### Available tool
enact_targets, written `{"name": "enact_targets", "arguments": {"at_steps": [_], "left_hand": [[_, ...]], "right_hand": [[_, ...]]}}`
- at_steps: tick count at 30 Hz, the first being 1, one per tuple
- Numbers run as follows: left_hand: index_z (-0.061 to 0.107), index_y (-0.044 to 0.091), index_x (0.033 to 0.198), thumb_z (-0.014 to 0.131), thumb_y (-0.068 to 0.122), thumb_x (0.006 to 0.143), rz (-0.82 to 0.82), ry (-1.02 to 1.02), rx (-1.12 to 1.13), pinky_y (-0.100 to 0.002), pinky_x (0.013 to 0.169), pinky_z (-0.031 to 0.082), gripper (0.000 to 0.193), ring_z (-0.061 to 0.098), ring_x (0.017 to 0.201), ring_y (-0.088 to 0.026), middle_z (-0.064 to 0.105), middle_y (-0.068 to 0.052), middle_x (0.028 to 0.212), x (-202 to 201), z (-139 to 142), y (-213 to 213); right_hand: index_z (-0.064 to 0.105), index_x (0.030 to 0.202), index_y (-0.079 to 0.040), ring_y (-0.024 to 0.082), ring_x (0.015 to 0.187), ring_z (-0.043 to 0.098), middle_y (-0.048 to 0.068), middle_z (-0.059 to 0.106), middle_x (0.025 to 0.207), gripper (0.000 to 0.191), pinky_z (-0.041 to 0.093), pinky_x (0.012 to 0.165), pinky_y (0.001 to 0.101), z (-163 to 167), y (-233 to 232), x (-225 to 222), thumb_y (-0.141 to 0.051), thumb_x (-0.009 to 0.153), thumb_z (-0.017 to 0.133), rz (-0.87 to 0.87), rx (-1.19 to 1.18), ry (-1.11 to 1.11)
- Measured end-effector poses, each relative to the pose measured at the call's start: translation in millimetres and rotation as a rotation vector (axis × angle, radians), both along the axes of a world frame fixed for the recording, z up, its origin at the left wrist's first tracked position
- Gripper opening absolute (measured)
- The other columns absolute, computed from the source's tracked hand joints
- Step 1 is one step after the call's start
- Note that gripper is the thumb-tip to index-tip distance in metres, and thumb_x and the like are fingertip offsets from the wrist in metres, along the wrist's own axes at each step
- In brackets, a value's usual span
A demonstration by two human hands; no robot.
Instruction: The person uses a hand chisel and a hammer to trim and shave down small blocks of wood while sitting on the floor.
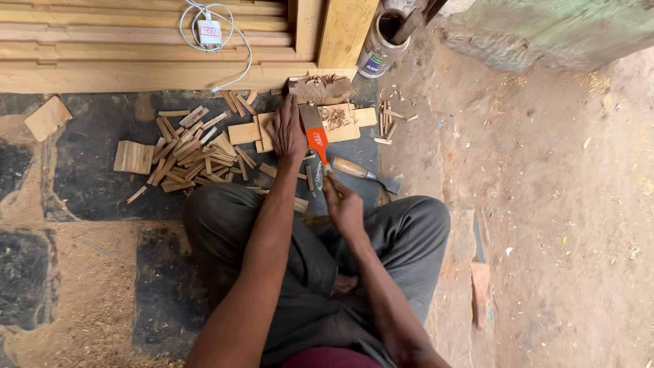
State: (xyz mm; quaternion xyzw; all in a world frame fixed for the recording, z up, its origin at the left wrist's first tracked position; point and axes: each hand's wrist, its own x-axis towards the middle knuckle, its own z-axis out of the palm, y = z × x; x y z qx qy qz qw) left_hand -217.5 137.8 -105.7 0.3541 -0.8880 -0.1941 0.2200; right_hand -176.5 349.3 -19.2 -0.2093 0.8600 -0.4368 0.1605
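A flat wood piece (262, 131) is pressed under the open left hand (287, 133); an orange-bladed hatchet (315, 136) is grasped by the right hand (343, 204).

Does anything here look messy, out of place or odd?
Yes. Small wood offcuts lie scattered in a loose heap on the floor left of the left hand, with shavings beyond the right hand. A white charger and cable lies looped on the stacked timber, an odd spot amid woodwork.

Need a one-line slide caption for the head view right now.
Seated on the floor, left hand steadies a wooden block while right hand grips an orange-bladed tool.
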Motion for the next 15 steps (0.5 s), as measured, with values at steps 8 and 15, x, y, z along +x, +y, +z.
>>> {"name": "enact_targets", "arguments": {"at_steps": [8,15], "left_hand": [[0.027,0.012,0.161,0.078,0.017,0.083,-0.005,-0.034,0.04,-0.05,0.114,0.022,0.093,0.036,0.147,-0.027,0.03,-0.003,0.166,1.2,1.7,1.6],[0.026,0.012,0.162,0.087,0.028,0.079,-0.009,-0.002,0.01,-0.05,0.114,0.022,0.104,0.036,0.148,-0.025,0.03,-0.004,0.166,2.3,-2.4,-0.3]], "right_hand": [[0.062,0.139,0.003,0.029,0.123,0.065,0.027,0.07,0.134,0.04,0.048,0.102,0.0404,2.5,57.6,26.7,-0.011,0.102,0.069,0.059,-0.22,0.062],[0.066,0.137,-0.009,0.021,0.093,0.077,0.019,0.074,0.115,0.042,0.06,0.079,0.0339,7.2,35.2,19.8,-0.017,0.096,0.066,-0.096,0.088,-0.113]]}}
